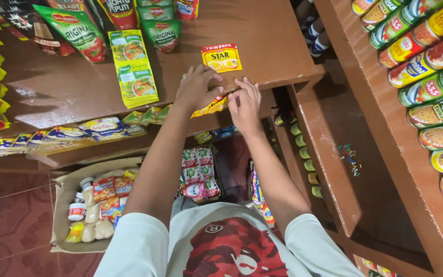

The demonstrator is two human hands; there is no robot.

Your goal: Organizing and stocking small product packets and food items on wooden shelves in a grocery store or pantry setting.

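Note:
My left hand (196,87) and my right hand (245,102) rest side by side at the front edge of a brown wooden shelf (262,36). Between them they pinch a strip of yellow and red sachets (212,106) that hangs over the shelf edge. Just beyond the fingers a single yellow sachet (222,57) lies flat on the shelf. To the left lies a pair of joined green sachets (133,67).
Red and green pouches (75,31) line the shelf's back left. More sachet strips (103,128) hang along the front edge. Cans (426,61) lie stacked on the right rack. Below, a cardboard box (60,215) of small jars and packets sits on the red tiled floor.

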